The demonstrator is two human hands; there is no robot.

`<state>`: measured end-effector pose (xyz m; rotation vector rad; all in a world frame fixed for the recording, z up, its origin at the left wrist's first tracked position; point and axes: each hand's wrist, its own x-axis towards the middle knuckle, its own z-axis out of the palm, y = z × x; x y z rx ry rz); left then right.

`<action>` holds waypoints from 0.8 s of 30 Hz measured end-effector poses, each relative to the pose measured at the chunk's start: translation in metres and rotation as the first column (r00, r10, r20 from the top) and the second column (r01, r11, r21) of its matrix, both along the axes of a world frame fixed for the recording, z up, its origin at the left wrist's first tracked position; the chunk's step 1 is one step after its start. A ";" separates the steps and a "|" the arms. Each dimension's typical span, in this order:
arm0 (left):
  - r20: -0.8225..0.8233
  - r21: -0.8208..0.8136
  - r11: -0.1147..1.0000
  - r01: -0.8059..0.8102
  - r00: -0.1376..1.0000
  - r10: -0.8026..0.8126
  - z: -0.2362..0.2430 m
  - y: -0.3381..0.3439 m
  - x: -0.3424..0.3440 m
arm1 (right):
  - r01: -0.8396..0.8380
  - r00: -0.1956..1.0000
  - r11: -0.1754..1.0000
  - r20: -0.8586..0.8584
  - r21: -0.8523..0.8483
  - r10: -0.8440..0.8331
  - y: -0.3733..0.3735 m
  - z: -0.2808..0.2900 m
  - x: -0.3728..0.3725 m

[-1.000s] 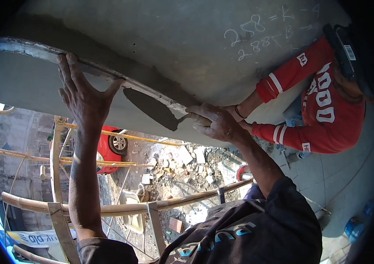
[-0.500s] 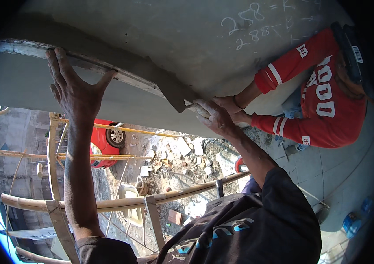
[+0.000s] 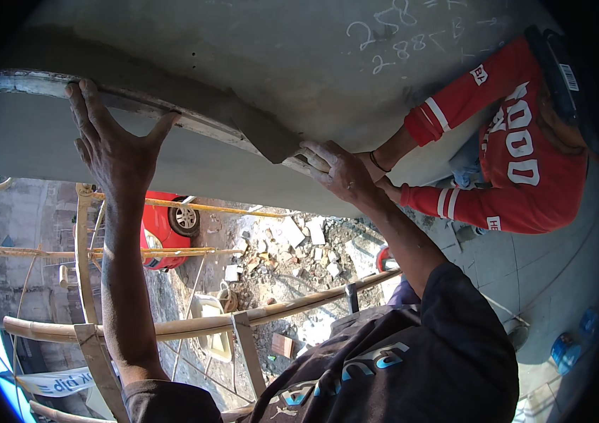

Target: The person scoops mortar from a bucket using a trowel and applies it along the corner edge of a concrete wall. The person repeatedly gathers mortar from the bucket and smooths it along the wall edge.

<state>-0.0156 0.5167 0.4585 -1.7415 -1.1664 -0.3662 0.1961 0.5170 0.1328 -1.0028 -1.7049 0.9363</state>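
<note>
A long, pale, plaster-smeared straightedge point(image 3: 218, 130) runs along the lower edge of a band of dark wet plaster point(image 3: 261, 134) on the grey wall. My left hand point(image 3: 117, 144) is open against it, fingers stretched up and thumb spread to the right along the strip. Farther right, my right hand point(image 3: 342, 173) has its fingers curled over the straightedge, close to the plaster's pointed lower corner. Beside it, a co-worker's hand point(image 3: 370, 168) is partly hidden behind mine. The straightedge's right end is hidden by these hands.
The co-worker in a red sweater point(image 3: 515, 151) stands close at the right. Bamboo scaffold poles point(image 3: 194, 328) cross below my arms. Beneath lie rubble point(image 3: 278, 250) and a red car point(image 3: 162, 229). Plastic bottles point(image 3: 564, 352) sit on the floor at lower right.
My right hand has shifted slightly up and left, with the straightedge beside it. My left hand keeps its place on the strip, a little lower in view. The whole view has turned slightly.
</note>
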 end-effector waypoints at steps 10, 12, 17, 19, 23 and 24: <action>-0.006 -0.001 1.000 0.007 1.000 -0.007 0.000 0.002 -0.002 | -0.025 0.991 1.000 -0.133 0.007 0.025 -0.035 -0.031 -0.003; 0.011 -0.004 1.000 0.004 1.000 -0.004 0.000 0.002 -0.001 | -0.027 0.996 0.974 -0.081 0.224 0.047 -0.037 -0.019 -0.003; 0.006 0.004 1.000 -0.026 1.000 0.026 0.000 0.003 -0.001 | -0.154 0.979 0.984 -0.122 0.090 0.165 -0.062 0.008 0.016; 0.014 0.001 0.999 -0.042 0.999 0.042 -0.001 0.003 -0.003 | -0.172 0.976 0.985 -0.128 0.035 0.175 -0.071 0.013 0.030; -0.005 0.014 1.000 -0.005 1.000 0.005 -0.001 0.005 -0.007 | -0.123 0.992 0.949 -0.015 -0.290 0.124 -0.071 0.016 0.058; -0.009 0.019 1.000 -0.002 1.000 0.003 -0.001 0.006 -0.007 | -0.144 0.982 0.910 0.060 -0.389 0.181 -0.068 0.017 0.065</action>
